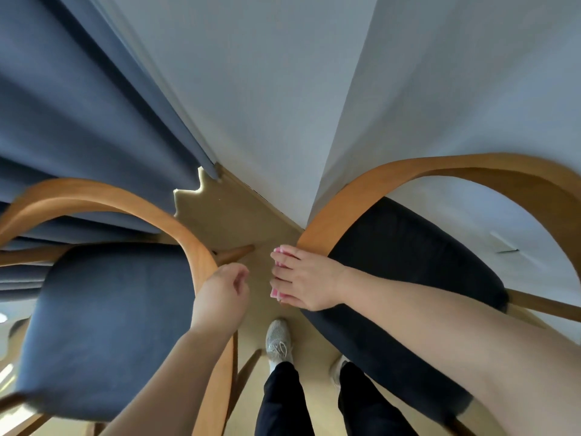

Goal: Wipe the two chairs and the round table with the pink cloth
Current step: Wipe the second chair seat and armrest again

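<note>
Two wooden chairs with dark blue seat pads stand either side of me. On the left chair (103, 325), my left hand (221, 295) rests on the curved wooden armrest with its fingers curled and nothing in it. The right chair (408, 262) has a curved wooden arm; my right hand (306, 281) lies flat on its front end, pressing the pink cloth (276, 292) against the wood. Only small bits of the cloth show under my fingers. The round table is out of view.
Dark blue curtains (78, 121) hang at the left and pale walls (267, 89) meet in a corner ahead. A narrow strip of beige floor (232, 215) runs between the chairs, where my feet in grey shoes (278, 341) stand.
</note>
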Demonstrator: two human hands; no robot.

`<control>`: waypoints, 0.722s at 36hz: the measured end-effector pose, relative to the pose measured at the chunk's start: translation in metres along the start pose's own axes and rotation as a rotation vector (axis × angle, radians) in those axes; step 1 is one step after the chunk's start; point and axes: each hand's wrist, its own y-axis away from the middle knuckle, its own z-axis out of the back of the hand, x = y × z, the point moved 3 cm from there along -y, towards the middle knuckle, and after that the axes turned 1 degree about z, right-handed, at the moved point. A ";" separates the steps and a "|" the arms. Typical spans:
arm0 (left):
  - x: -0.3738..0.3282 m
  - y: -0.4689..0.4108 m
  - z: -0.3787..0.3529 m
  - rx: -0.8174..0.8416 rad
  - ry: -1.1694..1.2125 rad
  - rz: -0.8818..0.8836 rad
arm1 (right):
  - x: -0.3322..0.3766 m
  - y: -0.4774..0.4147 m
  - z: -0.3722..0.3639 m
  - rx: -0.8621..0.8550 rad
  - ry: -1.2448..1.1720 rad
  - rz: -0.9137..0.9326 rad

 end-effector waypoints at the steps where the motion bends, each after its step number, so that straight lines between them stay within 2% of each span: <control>1: -0.001 0.001 0.000 -0.010 -0.005 0.000 | -0.001 0.001 -0.001 -0.024 -0.003 -0.001; 18: -0.040 -0.010 -0.043 -0.038 -0.041 -0.107 | -0.068 0.028 -0.013 -0.204 -0.124 -0.251; 26: -0.087 -0.043 -0.075 -0.163 -0.089 -0.313 | -0.128 0.065 -0.016 -0.210 -0.084 -0.474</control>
